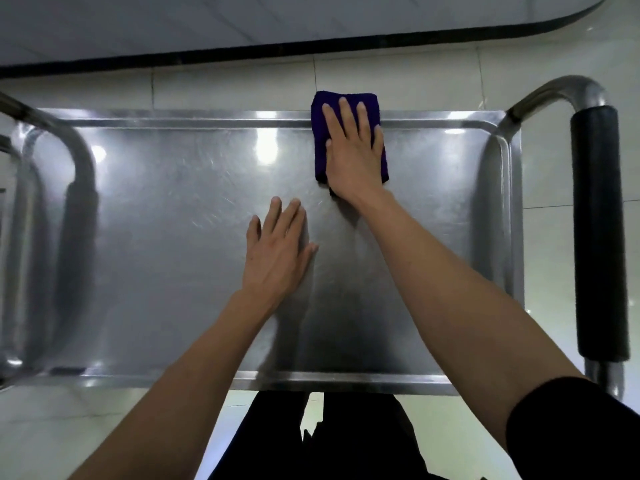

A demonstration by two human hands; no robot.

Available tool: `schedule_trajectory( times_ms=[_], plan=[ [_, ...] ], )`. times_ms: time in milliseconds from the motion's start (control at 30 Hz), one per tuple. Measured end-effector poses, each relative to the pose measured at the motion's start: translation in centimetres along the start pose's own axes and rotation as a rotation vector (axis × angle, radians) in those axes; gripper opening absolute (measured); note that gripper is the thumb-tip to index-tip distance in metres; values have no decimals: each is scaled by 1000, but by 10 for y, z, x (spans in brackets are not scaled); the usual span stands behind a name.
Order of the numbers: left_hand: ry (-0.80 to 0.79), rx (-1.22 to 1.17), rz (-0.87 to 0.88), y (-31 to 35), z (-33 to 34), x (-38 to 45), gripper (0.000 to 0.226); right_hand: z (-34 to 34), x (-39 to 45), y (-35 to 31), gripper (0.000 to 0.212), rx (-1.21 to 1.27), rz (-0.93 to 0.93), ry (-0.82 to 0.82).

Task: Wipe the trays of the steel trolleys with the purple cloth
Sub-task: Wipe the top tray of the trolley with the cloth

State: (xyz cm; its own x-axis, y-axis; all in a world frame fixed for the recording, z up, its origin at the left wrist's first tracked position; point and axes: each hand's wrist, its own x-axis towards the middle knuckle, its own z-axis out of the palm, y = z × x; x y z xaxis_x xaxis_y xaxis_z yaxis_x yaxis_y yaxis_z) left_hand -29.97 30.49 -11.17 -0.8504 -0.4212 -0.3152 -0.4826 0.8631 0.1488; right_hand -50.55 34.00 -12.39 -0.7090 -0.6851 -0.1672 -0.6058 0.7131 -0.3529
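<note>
Purple cloth (348, 133), soft and folded, lies at the tray's (173, 202) far rim under the flat, spread right hand (353, 157); it should slide easily. Left hand (277, 251) presses spread on steel.

you're looking down on a pale tiled floor (398, 81) with thin grout lines. a black skirting strip (242, 57) runs along the far side, and a light tiled wall (173, 22) rises behind it.
</note>
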Motion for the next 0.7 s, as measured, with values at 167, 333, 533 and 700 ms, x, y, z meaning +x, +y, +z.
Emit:
schedule_trajectory(
  times_ms=[167,333,533,700],
  plan=[
    [-38,83,-44,-8,-6,0,67,-3,-5,1,59,10,-22,-16],
    [-30,70,2,-26,-10,-5,64,11,-54,-5,60,-14,-14,-47],
    [-35,107,134,-57,-9,-12,80,43,-153,-25,61,-18,39,-49],
    [-12,61,167,-57,-10,-10,71,67,-234,-42,61,-39,114,-43]
  ],
)
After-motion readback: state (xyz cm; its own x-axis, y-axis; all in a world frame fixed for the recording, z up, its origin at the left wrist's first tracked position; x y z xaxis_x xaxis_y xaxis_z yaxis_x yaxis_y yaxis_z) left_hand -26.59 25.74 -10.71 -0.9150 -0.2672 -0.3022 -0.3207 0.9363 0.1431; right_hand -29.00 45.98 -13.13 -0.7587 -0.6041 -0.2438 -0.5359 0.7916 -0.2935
